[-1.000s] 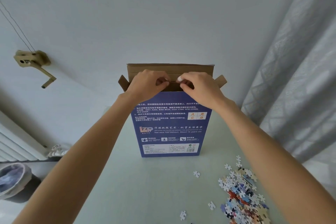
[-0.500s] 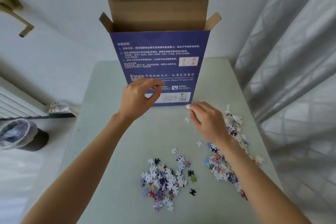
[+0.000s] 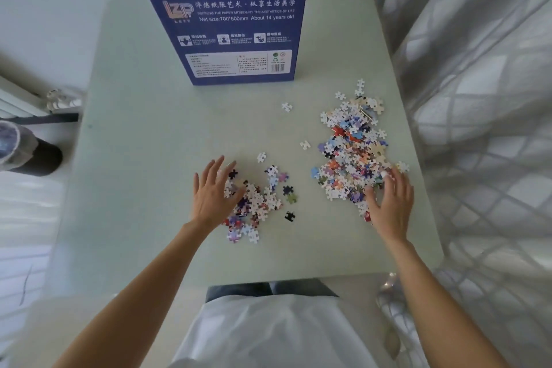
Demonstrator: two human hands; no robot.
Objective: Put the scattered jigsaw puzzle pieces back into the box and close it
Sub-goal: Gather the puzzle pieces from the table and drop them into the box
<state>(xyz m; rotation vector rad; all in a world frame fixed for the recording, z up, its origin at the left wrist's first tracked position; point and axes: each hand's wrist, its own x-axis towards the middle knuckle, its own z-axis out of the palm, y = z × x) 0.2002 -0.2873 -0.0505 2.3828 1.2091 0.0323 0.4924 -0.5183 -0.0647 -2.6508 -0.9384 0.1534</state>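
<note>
A tall blue puzzle box (image 3: 227,18) stands upright at the far side of the pale green table (image 3: 143,158); its top is out of view. Two heaps of jigsaw pieces lie in front of it: a smaller heap (image 3: 257,203) near the middle and a larger heap (image 3: 352,155) to the right. My left hand (image 3: 213,193) lies flat with spread fingers on the left edge of the smaller heap. My right hand (image 3: 391,203) rests with straight fingers on the near right edge of the larger heap. Neither hand holds a piece.
Single loose pieces (image 3: 286,107) lie between the heaps and the box. A grey curtain (image 3: 484,98) hangs along the table's right side. A bin with a bag (image 3: 21,146) and a radiator (image 3: 18,101) stand on the floor at left.
Both hands have come down from the box's open top to the table and now lie on the two heaps. The camera has tilted down, so the box's top has left the view.
</note>
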